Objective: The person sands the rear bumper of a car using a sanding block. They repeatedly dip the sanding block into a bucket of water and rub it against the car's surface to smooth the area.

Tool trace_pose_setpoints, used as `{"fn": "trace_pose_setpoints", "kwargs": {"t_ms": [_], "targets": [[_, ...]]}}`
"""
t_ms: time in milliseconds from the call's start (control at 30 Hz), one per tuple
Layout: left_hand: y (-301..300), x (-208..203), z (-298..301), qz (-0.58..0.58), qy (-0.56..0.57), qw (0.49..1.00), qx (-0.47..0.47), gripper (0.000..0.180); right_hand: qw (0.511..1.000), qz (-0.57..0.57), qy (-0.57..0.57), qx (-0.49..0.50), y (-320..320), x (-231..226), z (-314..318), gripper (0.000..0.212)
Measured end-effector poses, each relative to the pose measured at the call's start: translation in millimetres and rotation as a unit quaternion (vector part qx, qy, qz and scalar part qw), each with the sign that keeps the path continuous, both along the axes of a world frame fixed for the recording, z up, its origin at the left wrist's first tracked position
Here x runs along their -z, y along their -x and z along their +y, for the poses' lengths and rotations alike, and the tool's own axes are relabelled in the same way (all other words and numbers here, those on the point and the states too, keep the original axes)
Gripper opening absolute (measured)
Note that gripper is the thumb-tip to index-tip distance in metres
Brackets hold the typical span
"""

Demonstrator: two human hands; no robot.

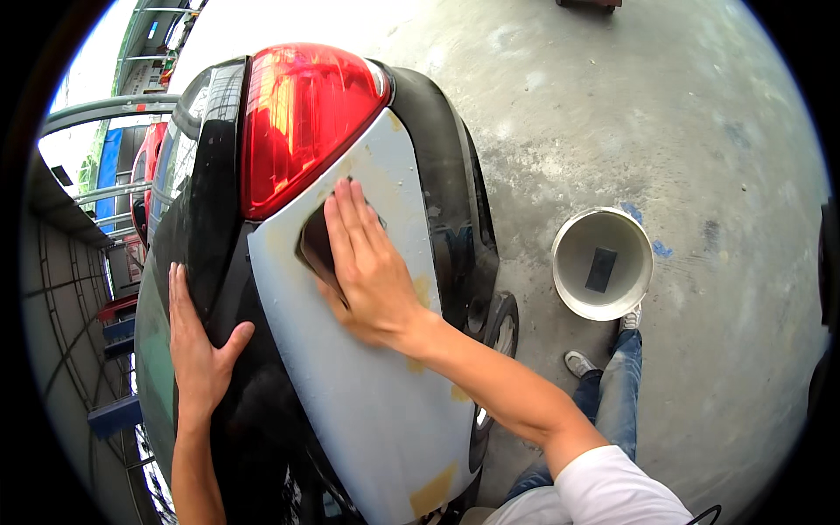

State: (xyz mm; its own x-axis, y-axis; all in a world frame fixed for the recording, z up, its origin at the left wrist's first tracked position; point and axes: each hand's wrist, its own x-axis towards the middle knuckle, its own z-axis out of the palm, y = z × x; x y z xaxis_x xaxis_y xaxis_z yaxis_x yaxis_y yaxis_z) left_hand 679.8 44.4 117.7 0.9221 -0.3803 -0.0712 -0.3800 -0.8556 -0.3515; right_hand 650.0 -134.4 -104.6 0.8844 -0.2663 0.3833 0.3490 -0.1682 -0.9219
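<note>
Well, the flat right hand [372,278] presses a dark sheet [317,245] on the grey panel [367,411]; the left hand [198,357] lies spread, empty. Partly hidden, the sheet seems light and bendy: hold its edge.

I see a person's bare left grip [201,357] lying flat, thumb spread wide; the right grip [372,282] has straight fingers pointing forward, its bare forearm [494,381] reaching forward and leftward.
</note>
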Motion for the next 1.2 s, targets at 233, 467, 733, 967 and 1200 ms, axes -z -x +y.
{"fn": "trace_pose_setpoints", "kwargs": {"t_ms": [233,467,733,967,1200], "targets": [[-6,2,-3,-0.001,0.016,1.000,0.010,0.108,0.993,0.040,-0.027,0.104,-41,12,-6,0.073],[-2,2,-6,-0.002,0.015,1.000,0.001,0.109,0.996,0.020,-0.021,0.085,-52,38,-25,0.076],[-2,2,-9,0.000,0.008,1.000,0.000,0.109,0.997,0.040,-0.005,0.065,-70,54,-31,0.085],[3,-2,-4,0.000,0.004,1.000,-0.025,0.108,0.999,0.013,-0.022,-0.018,44,6,33,0.102],[-3,1,-5,-0.002,0.009,1.000,-0.004,0.109,0.993,0.097,-0.032,0.054,-27,33,1,0.099]]}}
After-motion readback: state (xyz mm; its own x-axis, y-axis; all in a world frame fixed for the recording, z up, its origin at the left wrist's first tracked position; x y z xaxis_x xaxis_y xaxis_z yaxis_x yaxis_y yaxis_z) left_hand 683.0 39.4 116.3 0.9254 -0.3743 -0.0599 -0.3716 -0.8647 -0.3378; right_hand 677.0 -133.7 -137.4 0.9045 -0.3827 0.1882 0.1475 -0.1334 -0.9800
